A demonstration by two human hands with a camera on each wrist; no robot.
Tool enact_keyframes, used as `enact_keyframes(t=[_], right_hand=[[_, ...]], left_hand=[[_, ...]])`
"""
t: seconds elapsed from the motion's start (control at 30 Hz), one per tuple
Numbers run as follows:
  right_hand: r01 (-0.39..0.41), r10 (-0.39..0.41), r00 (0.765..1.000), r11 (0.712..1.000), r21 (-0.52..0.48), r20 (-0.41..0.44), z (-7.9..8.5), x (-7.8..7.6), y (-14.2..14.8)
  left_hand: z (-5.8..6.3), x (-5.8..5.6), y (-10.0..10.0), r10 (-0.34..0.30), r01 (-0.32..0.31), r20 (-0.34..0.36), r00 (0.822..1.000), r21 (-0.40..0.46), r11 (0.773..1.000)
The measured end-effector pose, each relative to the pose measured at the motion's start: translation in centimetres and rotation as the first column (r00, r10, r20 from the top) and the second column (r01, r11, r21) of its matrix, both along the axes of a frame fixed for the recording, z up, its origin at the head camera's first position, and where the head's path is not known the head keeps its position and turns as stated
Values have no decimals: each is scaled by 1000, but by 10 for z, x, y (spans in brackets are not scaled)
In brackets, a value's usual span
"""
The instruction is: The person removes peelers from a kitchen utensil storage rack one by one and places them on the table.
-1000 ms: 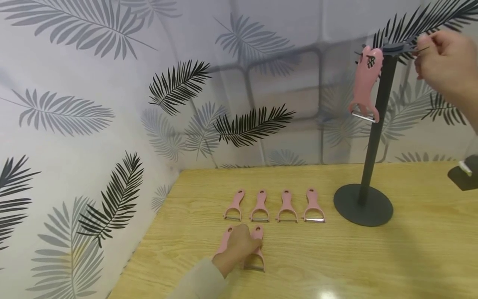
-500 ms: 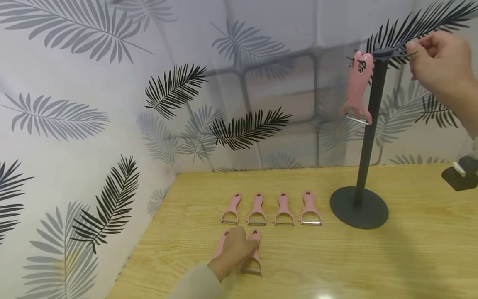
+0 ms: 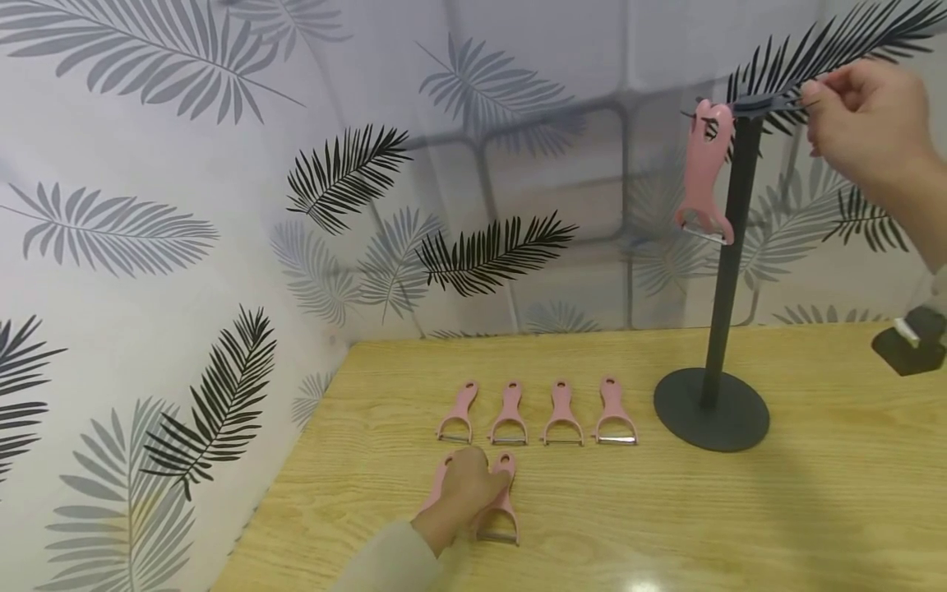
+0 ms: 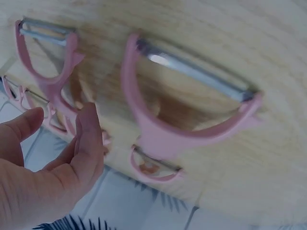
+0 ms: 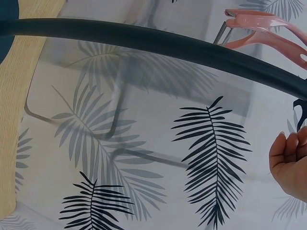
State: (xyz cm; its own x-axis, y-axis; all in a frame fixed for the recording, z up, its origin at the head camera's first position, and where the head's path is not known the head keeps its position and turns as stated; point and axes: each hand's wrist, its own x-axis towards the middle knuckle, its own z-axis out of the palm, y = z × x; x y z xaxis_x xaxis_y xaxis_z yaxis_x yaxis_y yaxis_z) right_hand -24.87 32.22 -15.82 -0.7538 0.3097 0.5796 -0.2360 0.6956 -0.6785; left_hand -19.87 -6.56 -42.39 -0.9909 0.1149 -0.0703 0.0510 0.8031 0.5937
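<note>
My left hand point(image 3: 468, 485) is low over the front row, its thumb side overlapping a pink Y-shaped peeler point(image 3: 497, 518). Another peeler point(image 3: 438, 485) shows partly beneath its other side. In the left wrist view, thumb and fingers point(image 4: 88, 129) stand apart around the nearer peeler's handle, and a second peeler point(image 4: 144, 120) lies beside them. Up at the right, my right hand point(image 3: 869, 115) pinches the end of a dark hook point(image 3: 769, 104) atop a black stand point(image 3: 728, 263). Pink peelers point(image 3: 706, 168) hang overlapping from a hook on the stand's left.
Behind the front pair lies a row of several pink peelers point(image 3: 562, 411) on the wooden table point(image 3: 629, 510). The stand's round base point(image 3: 712, 423) sits to their right. Leaf-patterned covering point(image 3: 481, 164) rises behind and left. A dark strapped device point(image 3: 910, 341) hangs near the right sleeve.
The view has shifted slightly. Over the last half second the right hand, hook and hanging peelers edge a little left, while the base stays put. The left hand keeps its place.
</note>
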Motion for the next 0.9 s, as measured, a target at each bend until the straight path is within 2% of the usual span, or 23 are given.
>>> enact_keyframes(t=[0.1,0.17,0.23,0.33,0.43,0.5,0.53,0.63,0.67,0.73,0.8,0.9], right_hand=[[-19,19,1000,999,-33,-3,0,1,1],[-34,34,999,997,-69,3,1,2,3],[-50,50,999,994,-99,4,1,3,4],[-69,70,998,990,-123,6,1,3,7],[-84,86,996,987,-140,11,0,3,8],[-99,103,995,981,-167,15,-1,3,8],[-105,110,994,978,-182,16,-1,3,8],[-133,138,990,966,-222,6,-2,3,9],[-142,146,989,962,-235,2,-2,3,9],[-153,158,987,955,-253,0,-1,2,10],[-163,168,986,951,-263,-1,-1,2,11],[-171,178,984,947,-272,0,0,1,12]], left_hand=[[8,-7,9,-10,9,-38,999,-11,1000],[21,-15,20,-27,26,-90,996,-22,999],[43,-21,36,-49,43,-165,985,-37,998],[82,-29,68,-87,86,-281,956,-15,996],[121,-30,104,-122,145,-392,912,30,989],[142,-28,127,-155,199,-469,869,45,979],[152,-27,138,-167,222,-512,843,47,974],[175,-24,167,-169,249,-612,772,46,967],[181,-23,176,-164,248,-633,757,46,968],[193,-24,191,-136,242,-659,740,72,968],[202,-27,203,-99,226,-657,747,111,968],[210,-32,217,-29,194,-625,780,198,961]])
